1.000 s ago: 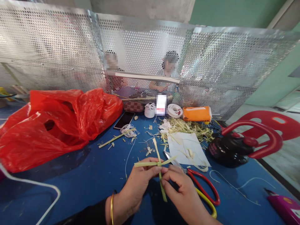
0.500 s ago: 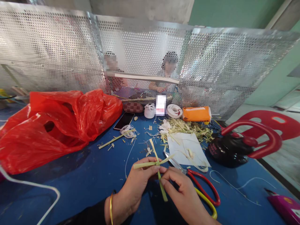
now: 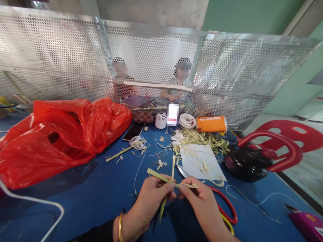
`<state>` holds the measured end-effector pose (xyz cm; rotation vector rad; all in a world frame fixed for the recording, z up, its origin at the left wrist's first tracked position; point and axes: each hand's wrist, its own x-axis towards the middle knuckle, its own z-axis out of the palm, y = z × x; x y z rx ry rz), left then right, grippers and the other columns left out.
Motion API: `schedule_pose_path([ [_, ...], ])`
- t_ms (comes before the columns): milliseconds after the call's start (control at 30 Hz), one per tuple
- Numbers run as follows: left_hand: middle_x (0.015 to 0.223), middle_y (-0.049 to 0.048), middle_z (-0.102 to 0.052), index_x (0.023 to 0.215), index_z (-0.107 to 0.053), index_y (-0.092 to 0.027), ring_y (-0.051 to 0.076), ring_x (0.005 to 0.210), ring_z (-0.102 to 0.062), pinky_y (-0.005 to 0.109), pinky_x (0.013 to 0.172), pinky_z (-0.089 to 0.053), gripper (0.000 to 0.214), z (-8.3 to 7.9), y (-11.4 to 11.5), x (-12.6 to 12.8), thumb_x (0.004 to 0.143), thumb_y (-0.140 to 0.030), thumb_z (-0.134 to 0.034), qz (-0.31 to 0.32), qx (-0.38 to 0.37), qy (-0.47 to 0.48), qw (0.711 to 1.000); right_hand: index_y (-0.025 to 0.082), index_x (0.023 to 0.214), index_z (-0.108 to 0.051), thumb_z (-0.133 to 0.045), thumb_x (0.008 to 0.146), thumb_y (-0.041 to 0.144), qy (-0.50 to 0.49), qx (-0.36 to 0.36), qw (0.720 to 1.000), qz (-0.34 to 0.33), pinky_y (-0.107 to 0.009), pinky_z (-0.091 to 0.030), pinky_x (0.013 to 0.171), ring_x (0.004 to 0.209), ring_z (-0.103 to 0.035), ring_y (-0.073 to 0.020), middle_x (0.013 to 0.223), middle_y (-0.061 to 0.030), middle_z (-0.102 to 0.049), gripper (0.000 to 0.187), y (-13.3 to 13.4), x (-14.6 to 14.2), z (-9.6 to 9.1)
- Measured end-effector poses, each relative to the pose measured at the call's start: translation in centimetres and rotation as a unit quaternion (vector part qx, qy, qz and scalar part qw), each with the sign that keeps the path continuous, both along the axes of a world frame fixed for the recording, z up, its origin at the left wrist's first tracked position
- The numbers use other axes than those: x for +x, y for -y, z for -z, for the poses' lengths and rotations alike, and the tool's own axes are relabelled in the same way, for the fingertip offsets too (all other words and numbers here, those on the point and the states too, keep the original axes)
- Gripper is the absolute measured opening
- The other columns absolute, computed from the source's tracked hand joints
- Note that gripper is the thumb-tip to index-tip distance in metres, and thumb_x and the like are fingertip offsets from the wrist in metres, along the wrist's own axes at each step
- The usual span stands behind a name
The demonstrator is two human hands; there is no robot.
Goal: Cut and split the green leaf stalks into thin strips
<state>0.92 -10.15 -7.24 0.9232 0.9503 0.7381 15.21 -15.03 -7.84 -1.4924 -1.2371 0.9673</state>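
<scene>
Pale green leaf strips [image 3: 173, 168] cross each other in a small knot between my hands. My left hand [image 3: 153, 195] pinches the crossing with thumb and fingers, one strip end sticking out to the upper left and another hanging below. Thumb and forefinger of my right hand [image 3: 199, 201] are closed on the strip end pointing right. Under and beside my right hand lie scissors [image 3: 228, 205] with red and yellow handles, partly covered by it; their blade tip shows above the hand.
A white paper [image 3: 202, 161] and a heap of leaf scraps [image 3: 207, 137] lie behind the hands. A black kettle [image 3: 246, 164] stands right, a red plastic bag [image 3: 68, 134] left. A phone [image 3: 133, 131], thread spool [image 3: 160, 121] and tape roll [image 3: 187, 120] sit before the perforated metal screen [image 3: 153, 43].
My right hand has moved from the lower strip end up to the right-pointing one. The crossed strips have turned, and the lower end now points down to the left.
</scene>
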Motion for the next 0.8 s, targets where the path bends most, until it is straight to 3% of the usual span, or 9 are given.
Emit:
schedule_pose_path([
  [233,0.048,-0.0011,-0.058,0.066,-0.062,-0.013,0.007,0.043,-0.046,0.02,0.048,-0.032,0.031,-0.3,0.1,0.1,0.06,-0.042,-0.072,-0.009,0.025,-0.024,0.999,0.019,0.064,-0.055,-0.054,0.086,0.04,0.091,0.051,0.995,-0.001,-0.023,-0.041,0.056,0.058,-0.051,-0.0144,0.059,0.0008,-0.057,0.03,0.6,0.2,0.8],
  [467,0.046,-0.0015,-0.057,0.073,-0.064,-0.012,0.008,0.043,-0.046,0.021,0.05,-0.036,0.043,0.3,-0.3,0.1,0.053,-0.048,-0.076,-0.025,-0.004,-0.028,0.999,0.019,0.066,-0.059,-0.053,0.087,0.04,0.094,0.067,0.993,-0.008,-0.021,-0.042,0.057,0.059,-0.054,-0.0144,0.06,0.0006,-0.059,0.03,0.4,0.1,0.5],
  [667,0.046,-0.0016,-0.056,0.08,-0.066,-0.01,0.008,0.042,-0.045,0.021,0.048,-0.035,0.046,0.6,-0.3,0.0,0.058,-0.049,-0.074,-0.019,0.021,-0.04,0.999,0.019,0.083,-0.065,-0.054,0.085,0.044,0.035,0.107,0.992,0.055,-0.022,-0.047,0.066,0.073,-0.06,-0.0181,0.076,-0.0031,-0.066,0.027,0.1,0.8,0.0],
  [800,0.044,-0.0016,-0.054,0.077,-0.066,-0.01,0.008,0.041,-0.045,0.022,0.048,-0.035,0.041,0.8,-0.1,0.1,0.059,-0.046,-0.073,0.032,0.045,-0.07,0.996,0.018,0.078,-0.066,-0.06,0.08,0.046,-0.032,0.041,0.998,0.034,-0.023,-0.047,0.065,0.072,-0.059,-0.0182,0.075,-0.0031,-0.066,0.028,-0.5,1.0,0.1],
])
